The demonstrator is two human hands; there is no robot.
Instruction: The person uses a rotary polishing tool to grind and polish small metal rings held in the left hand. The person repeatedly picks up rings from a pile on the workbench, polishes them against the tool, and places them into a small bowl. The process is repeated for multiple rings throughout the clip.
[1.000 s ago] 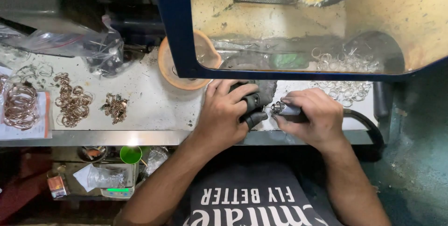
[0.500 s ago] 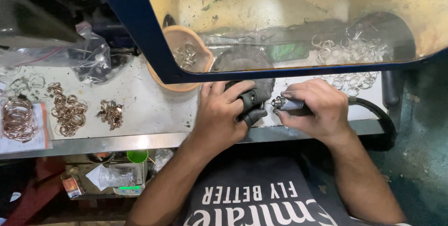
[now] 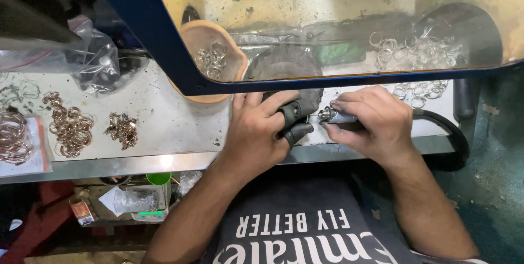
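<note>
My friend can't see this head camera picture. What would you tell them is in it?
A person's right hand holds a small rotary tool against something pinched in the left hand, whose fingertips wear dark covers. They work at a white bench strewn with metal rings, below a blue-framed clear shield.

Our left hand (image 3: 259, 133) and right hand (image 3: 371, 122) meet at the table's (image 3: 164, 127) near edge, the tool (image 3: 335, 115) in the right one pointing left at the left fingers (image 3: 292, 114). Behind them stands the shield (image 3: 327, 24); behind it, a bowl (image 3: 213, 59) with rings left, loose rings (image 3: 415, 51) right. Far left on the table lie bangles (image 3: 13, 136), then chains (image 3: 68, 127), then a small heap (image 3: 123, 129)
</note>
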